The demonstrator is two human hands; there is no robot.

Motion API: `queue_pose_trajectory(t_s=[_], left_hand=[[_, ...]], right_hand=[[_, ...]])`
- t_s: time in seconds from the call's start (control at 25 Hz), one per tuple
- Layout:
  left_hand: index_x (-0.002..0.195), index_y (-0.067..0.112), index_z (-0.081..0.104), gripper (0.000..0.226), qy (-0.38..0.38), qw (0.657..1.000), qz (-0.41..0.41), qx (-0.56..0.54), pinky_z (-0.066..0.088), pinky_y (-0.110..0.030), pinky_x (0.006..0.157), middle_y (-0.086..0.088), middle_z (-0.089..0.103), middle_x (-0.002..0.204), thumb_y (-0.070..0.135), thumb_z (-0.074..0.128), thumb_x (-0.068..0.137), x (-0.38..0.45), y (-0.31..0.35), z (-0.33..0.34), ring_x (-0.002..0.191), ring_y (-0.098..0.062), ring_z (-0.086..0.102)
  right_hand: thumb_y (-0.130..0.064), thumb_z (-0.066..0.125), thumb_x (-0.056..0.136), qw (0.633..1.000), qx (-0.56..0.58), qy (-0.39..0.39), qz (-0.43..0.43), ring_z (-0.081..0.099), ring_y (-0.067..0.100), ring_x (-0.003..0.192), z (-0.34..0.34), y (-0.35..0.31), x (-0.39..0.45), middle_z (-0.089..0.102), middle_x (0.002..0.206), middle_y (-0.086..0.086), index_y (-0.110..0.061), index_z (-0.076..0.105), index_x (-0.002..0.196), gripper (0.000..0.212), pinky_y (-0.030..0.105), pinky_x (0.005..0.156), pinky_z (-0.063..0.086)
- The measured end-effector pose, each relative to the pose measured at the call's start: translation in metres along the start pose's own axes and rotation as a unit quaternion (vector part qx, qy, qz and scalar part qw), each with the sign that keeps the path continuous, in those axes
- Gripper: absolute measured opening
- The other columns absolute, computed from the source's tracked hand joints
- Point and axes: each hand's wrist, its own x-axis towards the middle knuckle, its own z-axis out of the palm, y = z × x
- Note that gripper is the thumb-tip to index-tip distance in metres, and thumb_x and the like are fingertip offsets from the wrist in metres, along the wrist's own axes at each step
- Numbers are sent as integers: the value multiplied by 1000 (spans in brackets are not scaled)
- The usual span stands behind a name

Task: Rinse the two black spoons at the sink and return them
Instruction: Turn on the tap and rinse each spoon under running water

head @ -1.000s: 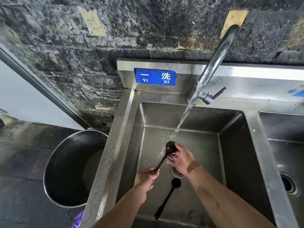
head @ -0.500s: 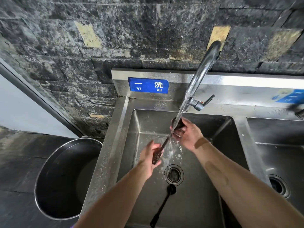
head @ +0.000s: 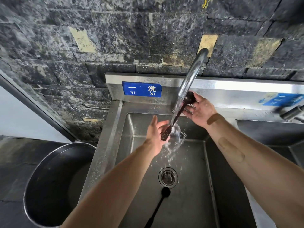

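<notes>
Spoon (head: 178, 113) | bowl up-right, handle down-left | steep diagonal | both hands

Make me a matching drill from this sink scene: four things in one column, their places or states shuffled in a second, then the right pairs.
Things
1. held spoon
2. second spoon
3. bucket
4. blue sign

Places or states
A. on the floor, left of the sink
B. lying in the basin, bowl end by the drain
C. on the steel backsplash
D. under running tap water, between both hands

Pairs: 1-D, 2-B, 3-A, 4-C

The right hand grips the held spoon's bowl end; the left hand is open at its handle end.
</notes>
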Motion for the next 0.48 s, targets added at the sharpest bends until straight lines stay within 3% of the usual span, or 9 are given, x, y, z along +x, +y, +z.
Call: queue_pose_trajectory(t_s=[0.08,0.48], left_hand=[[108,15,67,63,1,1000,0,-6,42,-43,100,-10,62,121,62,27,96,1,1,2,118,-27,57],[116,16,64,58,51,998,-39,-15,40,-45,105,-10,61,127,61,33,95,-22,-54,-66,118,-26,57]], right_hand=[[-31,49,101,1000,-3,-1,-3,67,25,97,0,-1,-1,63,128,11,-15,56,134,37,44,101,50],[-33,57,96,996,-8,-5,85,67,27,95,-10,83,-11,64,124,14,-12,55,135,44,42,80,53]])
